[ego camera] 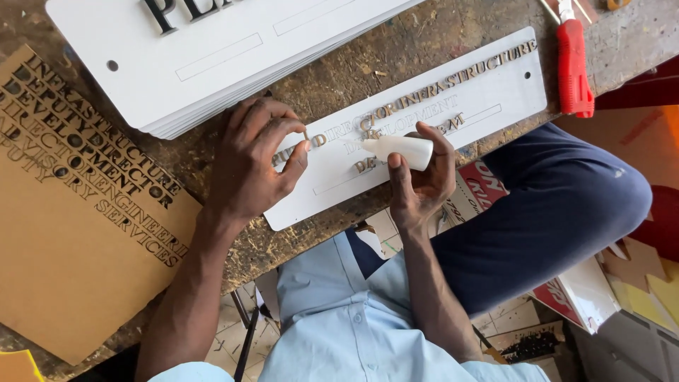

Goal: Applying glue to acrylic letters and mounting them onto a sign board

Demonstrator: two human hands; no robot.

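From the head camera, the right hand (417, 177) grips a small white glue bottle (399, 149) over the long white sign plate (488, 99). The left hand (254, 163) pinches a tiny, half-hidden letter (306, 134) on the plate.

A sign-making workshop. The worktop (396, 42) is scarred, stained wood. On it lies a white sign plate (488, 99) with small cut-out letters; beyond the plate sits a stack of white blanks (233, 78), left of it a brown sheet (64, 233) with letter shapes cut out, and right of it a red-handled cutter (574, 67). Offcuts (636, 283) litter the floor below.
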